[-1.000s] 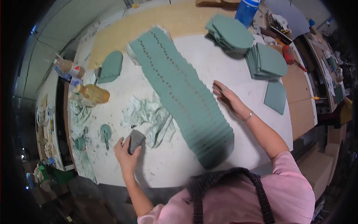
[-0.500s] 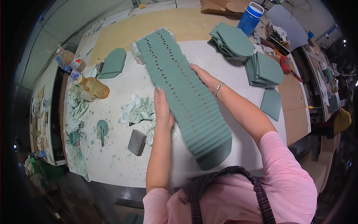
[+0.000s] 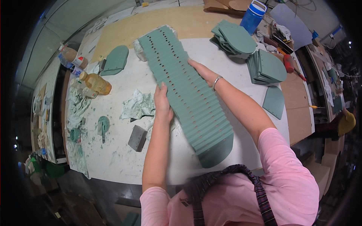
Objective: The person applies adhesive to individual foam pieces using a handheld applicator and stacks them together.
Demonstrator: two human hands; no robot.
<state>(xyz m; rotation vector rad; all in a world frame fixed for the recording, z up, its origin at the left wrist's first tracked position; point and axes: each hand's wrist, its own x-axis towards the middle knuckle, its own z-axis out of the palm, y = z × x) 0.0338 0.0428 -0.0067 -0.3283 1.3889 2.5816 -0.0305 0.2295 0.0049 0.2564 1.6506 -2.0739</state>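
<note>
A long, fanned row of overlapping green rounded panels (image 3: pixel 188 100), each with small holes, runs slantwise across the white table. My left hand (image 3: pixel 163 104) presses along the row's left edge, thumb side against the panels. Against the right edge, a little farther up, lies my right hand (image 3: pixel 202 73), so the row is held between both hands. Fingers partly disappear under or beside the panel edges. The row's far end rests on a whitish wrapped lump (image 3: pixel 140 51); its near end shows one full rounded panel face.
Green panel stacks (image 3: pixel 235 39) (image 3: pixel 267 67) and a single panel (image 3: pixel 274 102) are at right, near a blue jug (image 3: pixel 253 18) and red-handled tool (image 3: pixel 289 64). At left are more panels (image 3: pixel 116 60), bottles (image 3: pixel 96 83), a stained cloth (image 3: pixel 138 104) and a grey block (image 3: pixel 137 138).
Both hands have slid slightly farther up along the panel row's sides, the right one a touch leftward. The whole view has shifted a little; the row keeps its fanned shape.
</note>
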